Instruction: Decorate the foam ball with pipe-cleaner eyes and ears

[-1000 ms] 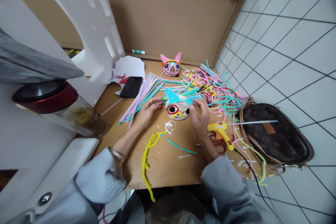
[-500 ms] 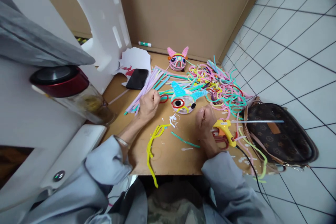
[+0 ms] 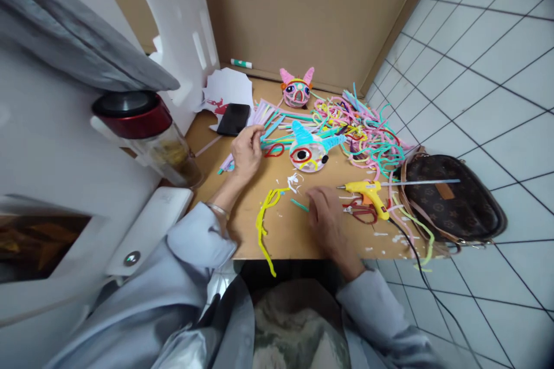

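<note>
My left hand [image 3: 246, 153] hovers over the left side of the table, its fingers curled loosely together, with nothing visible in them. Just right of it lies a red pipe-cleaner loop [image 3: 274, 150]. My right hand [image 3: 325, 220] is lowered over a short green pipe cleaner [image 3: 298, 204] and covers its right end; the fingers are blurred, so any grip on it is unclear. Between and beyond my hands sits a round animal head [image 3: 309, 160] with blue pipe-cleaner horns, black eyes and a red ring around one eye. A yellow pipe-cleaner bundle [image 3: 261, 223] hangs over the front edge.
Right of my right hand lie red-handled scissors [image 3: 364, 214] and a yellow glue gun [image 3: 367, 191] with a cord. A brown bag [image 3: 454, 202] is at the right. Tangled pipe cleaners [image 3: 367, 138], a pink-horned head [image 3: 296, 92], phone [image 3: 234, 119] and glass bottle [image 3: 162, 150] stand around.
Both hands were tight fists. The left has loosened; the right has moved left and down onto the green pipe cleaner, uncovering the scissors. The whole view has shifted slightly.
</note>
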Tool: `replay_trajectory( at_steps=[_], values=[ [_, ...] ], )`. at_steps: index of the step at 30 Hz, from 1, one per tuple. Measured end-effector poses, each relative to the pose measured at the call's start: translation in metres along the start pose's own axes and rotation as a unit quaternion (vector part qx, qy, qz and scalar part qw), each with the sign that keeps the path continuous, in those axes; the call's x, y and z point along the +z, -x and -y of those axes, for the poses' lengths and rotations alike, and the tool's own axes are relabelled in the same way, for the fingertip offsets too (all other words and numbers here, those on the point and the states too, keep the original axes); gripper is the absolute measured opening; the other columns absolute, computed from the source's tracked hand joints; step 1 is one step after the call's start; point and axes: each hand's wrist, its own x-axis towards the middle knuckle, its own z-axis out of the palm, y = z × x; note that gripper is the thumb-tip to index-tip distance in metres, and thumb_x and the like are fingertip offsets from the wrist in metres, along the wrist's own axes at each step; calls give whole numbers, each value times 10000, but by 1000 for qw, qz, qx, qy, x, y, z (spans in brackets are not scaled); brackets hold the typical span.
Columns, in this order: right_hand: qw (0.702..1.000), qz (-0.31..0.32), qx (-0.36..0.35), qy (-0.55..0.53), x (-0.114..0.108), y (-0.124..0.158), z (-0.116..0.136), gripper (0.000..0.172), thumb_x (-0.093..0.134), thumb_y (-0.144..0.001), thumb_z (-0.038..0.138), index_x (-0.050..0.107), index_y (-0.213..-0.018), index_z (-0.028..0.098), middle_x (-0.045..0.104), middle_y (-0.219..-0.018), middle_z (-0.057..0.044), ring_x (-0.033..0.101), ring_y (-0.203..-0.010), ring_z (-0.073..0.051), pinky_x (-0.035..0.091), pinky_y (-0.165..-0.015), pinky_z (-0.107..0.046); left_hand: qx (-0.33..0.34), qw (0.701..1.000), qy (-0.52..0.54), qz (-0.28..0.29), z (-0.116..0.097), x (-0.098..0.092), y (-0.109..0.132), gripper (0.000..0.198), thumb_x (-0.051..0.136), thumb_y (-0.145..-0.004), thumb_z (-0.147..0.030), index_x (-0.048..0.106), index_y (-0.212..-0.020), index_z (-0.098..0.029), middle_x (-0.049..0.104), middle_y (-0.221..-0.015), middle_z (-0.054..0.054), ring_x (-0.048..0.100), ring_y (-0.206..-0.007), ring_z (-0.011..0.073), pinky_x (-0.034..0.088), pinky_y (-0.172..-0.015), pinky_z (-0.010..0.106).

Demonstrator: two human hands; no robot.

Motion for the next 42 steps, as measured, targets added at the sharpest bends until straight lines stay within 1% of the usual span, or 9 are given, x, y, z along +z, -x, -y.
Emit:
replay_trajectory(
  at_steps=[6, 13, 17, 22, 26, 29, 31, 35, 42],
  values=[
    [992, 57, 46, 107, -12, 43, 16, 201, 476, -953, 121, 653, -1001, 202, 653, -895, -82, 573, -844, -237, 461, -758, -370, -32, 999, -2, -7, -3, -3, -2, 229, 569, -930, -327, 723, -914, -158, 641, -650, -3, 556, -609, 133, 393, -654, 239],
    [971, 69, 29, 229, -22, 49, 16, 206, 502, -915, 77, 672, -896, 192, 642, -831, -87, 505, -775, -238, 362, -693, -365, 96, 993, -45, 50, -11, 1, 8, 475, 585, -934, -388, 398, -535, -210, 330, -519, -30, 344, -550, 135, 234, -611, 322],
    [949, 143, 46, 277, -17, 35, 22, 175, 546, -894, 71, 678, -855, 178, 651, -863, -107, 507, -798, -247, 358, -731, -379, 175, 983, -55, 28, -14, 3, 13, 447, 435, -1004, -409, 452, -600, -217, 435, -562, 4, 411, -559, 154, 300, -622, 321],
    [931, 237, 56, 273, -14, 20, 21, 228, 521, -887, 11, 684, -877, 171, 688, -915, -112, 563, -856, -241, 376, -756, -355, 261, 965, -17, -12, -23, 3, 15, 404, 344, -1049, -363, 670, -928, -159, 692, -798, 80, 622, -723, 167, 448, -700, 285],
    [955, 198, 127, 179, -17, 10, 14, 221, 491, -924, 66, 661, -847, 183, 701, -871, -92, 600, -823, -219, 397, -718, -325, 288, 956, 5, 60, -38, 3, 27, 400, 379, -1047, -362, 698, -927, -154, 738, -800, 82, 669, -714, 160, 501, -692, 274],
    [973, 117, 199, -5, -21, -5, 10, 185, 494, -934, 169, 637, -820, 199, 697, -815, -56, 623, -775, -190, 432, -696, -297, 338, 934, 41, 104, -47, 4, 37, 358, 411, -1038, -318, 723, -984, -151, 775, -857, 92, 729, -789, 171, 548, -746, 281],
    [949, 82, 259, -162, -23, -17, 8, 133, 541, -893, 251, 623, -799, 204, 665, -716, -16, 606, -657, -163, 449, -631, -279, 376, 917, 53, 126, -49, 6, 40, 306, 447, -1021, -275, 724, -1062, -152, 793, -947, 105, 753, -878, 182, 569, -796, 289],
    [832, 80, 370, -406, -26, -36, 6, 255, 701, -772, 440, 628, -786, 196, 594, -537, 44, 524, -451, -115, 428, -471, -239, 418, 898, 53, 128, -44, 8, 36, 271, 485, -992, -178, 710, -1141, -152, 788, -1075, 128, 752, -979, 191, 577, -860, 293],
    [723, 74, 401, -558, -37, -53, 3, 444, 893, -610, 483, 616, -787, 185, 716, -656, 8, 633, -482, -104, 517, -468, -210, 331, 927, 77, 161, -44, 8, 33, 201, 570, -961, -251, 747, -918, -168, 778, -837, 83, 713, -748, 159, 546, -719, 264]
  ],
)
